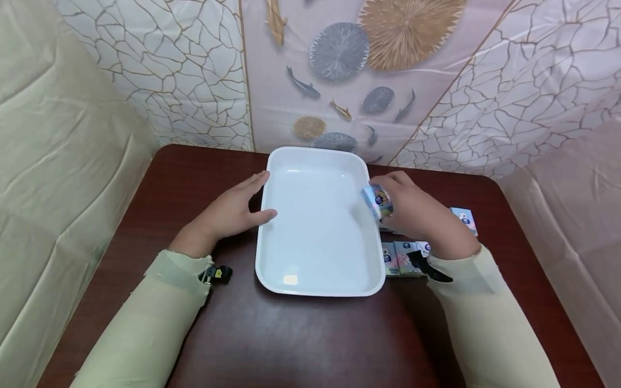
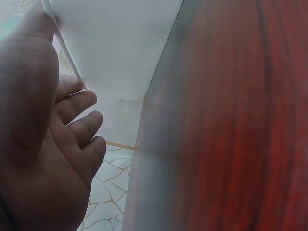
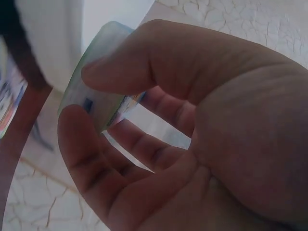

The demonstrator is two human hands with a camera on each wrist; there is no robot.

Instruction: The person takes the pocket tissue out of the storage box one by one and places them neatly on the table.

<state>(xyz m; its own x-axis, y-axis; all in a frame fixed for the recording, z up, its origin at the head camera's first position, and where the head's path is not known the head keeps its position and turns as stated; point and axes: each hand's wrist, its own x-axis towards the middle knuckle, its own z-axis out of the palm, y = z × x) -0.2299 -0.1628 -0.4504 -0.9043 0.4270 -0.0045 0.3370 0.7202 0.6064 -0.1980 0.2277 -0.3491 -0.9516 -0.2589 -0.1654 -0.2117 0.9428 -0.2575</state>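
A white rectangular tray (image 1: 320,288) lies on the dark table. My left hand (image 1: 233,210) is at its left rim, fingers spread, with the thumb tip over the edge. In the left wrist view the fingers (image 2: 79,106) are loosely bent beside the tray's outer wall (image 2: 115,43). My right hand (image 1: 412,205) grips a small printed packet (image 1: 377,200) at the tray's right rim. The right wrist view shows this packet (image 3: 91,72) pinched between thumb and fingers, its pale side turned to the camera; its printed face is mostly hidden there.
Several similar packets (image 1: 405,258) lie right of the tray, partly under my right wrist. Another packet (image 1: 464,220) sits farther right. Patterned sheeting (image 1: 194,81) rises behind the table (image 1: 301,345), and pale cloth (image 1: 567,215) hangs at both sides.
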